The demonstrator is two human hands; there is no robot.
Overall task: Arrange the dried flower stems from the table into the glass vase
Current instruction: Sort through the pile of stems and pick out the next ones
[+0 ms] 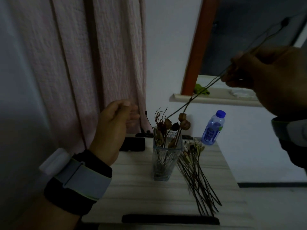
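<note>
Right hand (265,77) pinches a stem (197,95) slanting down toward the vase (166,156) rim; left hand (114,127), fingers loosely curled and empty, hovers beside.

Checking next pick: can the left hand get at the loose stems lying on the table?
Probably not directly. The left hand is empty, but the glass vase stands between it and the loose stems; it would need to reach around.

The curtain (99,63) is pale pink with a crinkled weave. The table (141,188) shows light wood grain in grey streaks. The bottle (213,128) has a blue cap and label. The frame (199,47) is rust-red. The flowers (172,127) look brown, perhaps darker in this dim light.
</note>
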